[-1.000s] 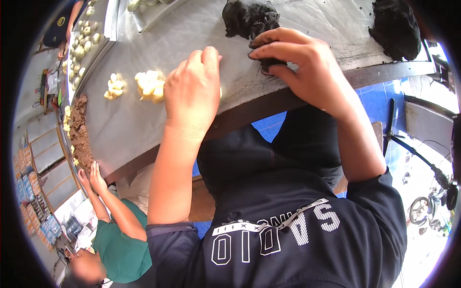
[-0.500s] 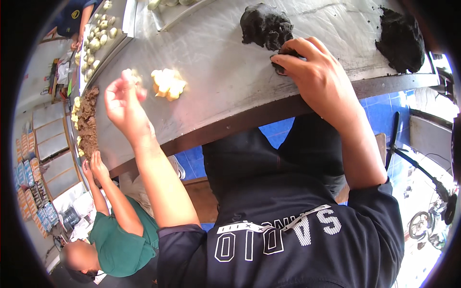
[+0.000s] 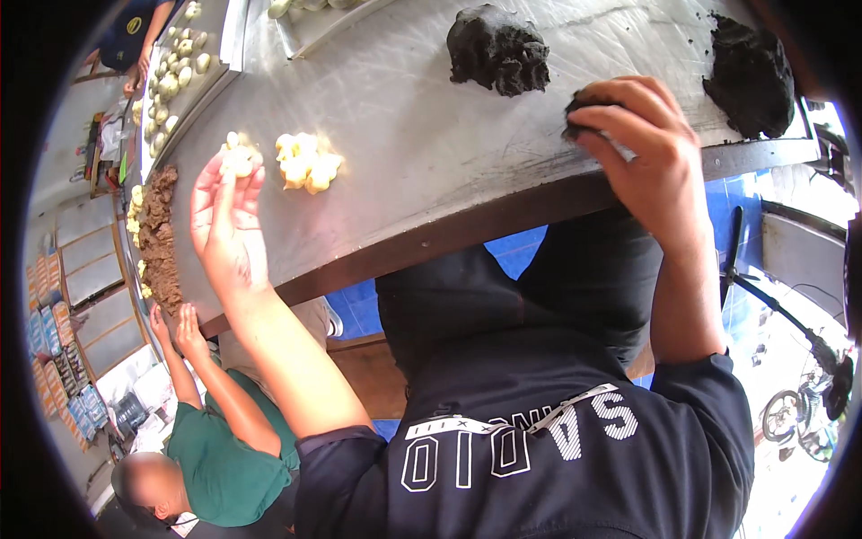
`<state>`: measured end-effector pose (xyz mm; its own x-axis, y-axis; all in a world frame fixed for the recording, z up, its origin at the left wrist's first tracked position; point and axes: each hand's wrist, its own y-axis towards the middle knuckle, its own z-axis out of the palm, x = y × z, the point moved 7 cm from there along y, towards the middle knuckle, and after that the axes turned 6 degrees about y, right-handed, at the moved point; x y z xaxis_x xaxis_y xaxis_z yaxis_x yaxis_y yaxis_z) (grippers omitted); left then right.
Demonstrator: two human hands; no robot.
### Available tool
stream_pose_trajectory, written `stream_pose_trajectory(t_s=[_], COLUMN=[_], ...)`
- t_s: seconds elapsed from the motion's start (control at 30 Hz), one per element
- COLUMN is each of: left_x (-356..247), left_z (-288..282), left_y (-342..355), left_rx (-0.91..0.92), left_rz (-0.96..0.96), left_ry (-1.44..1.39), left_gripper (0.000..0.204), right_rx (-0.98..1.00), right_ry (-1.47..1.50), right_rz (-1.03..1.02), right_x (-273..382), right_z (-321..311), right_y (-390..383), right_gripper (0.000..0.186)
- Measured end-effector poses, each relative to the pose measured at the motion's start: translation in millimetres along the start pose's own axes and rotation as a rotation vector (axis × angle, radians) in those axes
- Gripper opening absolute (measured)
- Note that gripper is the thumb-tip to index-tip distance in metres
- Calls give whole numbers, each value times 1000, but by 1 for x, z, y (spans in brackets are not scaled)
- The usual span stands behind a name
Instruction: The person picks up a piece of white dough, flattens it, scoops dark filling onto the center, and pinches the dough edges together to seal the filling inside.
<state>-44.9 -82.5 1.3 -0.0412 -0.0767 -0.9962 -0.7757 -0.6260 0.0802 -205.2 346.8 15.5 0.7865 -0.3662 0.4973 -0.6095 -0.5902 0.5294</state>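
In my left hand (image 3: 226,211), raised over the left part of the metal table, a small lump of pale yellow dough (image 3: 241,160) is pinched at the fingertips. Just right of it lies a larger yellow dough pile (image 3: 307,163). My right hand (image 3: 645,135) curls round a piece of black dough (image 3: 588,112) above the table near its front edge; the palm side is hidden. Farther back sits a big black dough mound (image 3: 496,49), apart from that hand. Another black dough mass (image 3: 751,76) rests at the table's right end.
Trays of pale round dough balls (image 3: 171,94) stand at the far left and back. A strip of brown dough (image 3: 162,238) with yellow bits lies along the left edge, by a co-worker in a green shirt (image 3: 233,449). A second person (image 3: 126,36) stands farther off.
My right hand has moved right, away from the big black mound, carrying black dough. My left hand has turned, so its yellow lump now shows clearly.
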Motion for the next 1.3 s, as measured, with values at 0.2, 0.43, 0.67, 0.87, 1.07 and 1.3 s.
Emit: stream_pose_trajectory(t_s=[0.2,0.43,0.67,0.87,1.07,1.3], left_x=[12,8,1,-20,-43,-41], left_z=[102,149,153,170,239,235], left_y=[-64,-92,-97,-93,-33,2], left_rx=[422,378,235,466,237,214], left_rz=[-152,505,618,746,1089,937], left_ry=[-206,938,978,1348,1050,642], left_gripper=[42,37,25,28,27,35], right_rx=[88,157,241,139,182,8], right_ry=[-33,-56,-185,98,-102,9], right_rz=[-36,91,-7,-11,95,92], right_x=[-8,7,11,5,22,-2], right_z=[8,28,62,36,37,30], right_y=[-11,-4,20,12,6,-2], right_gripper=[30,39,26,14,10,19])
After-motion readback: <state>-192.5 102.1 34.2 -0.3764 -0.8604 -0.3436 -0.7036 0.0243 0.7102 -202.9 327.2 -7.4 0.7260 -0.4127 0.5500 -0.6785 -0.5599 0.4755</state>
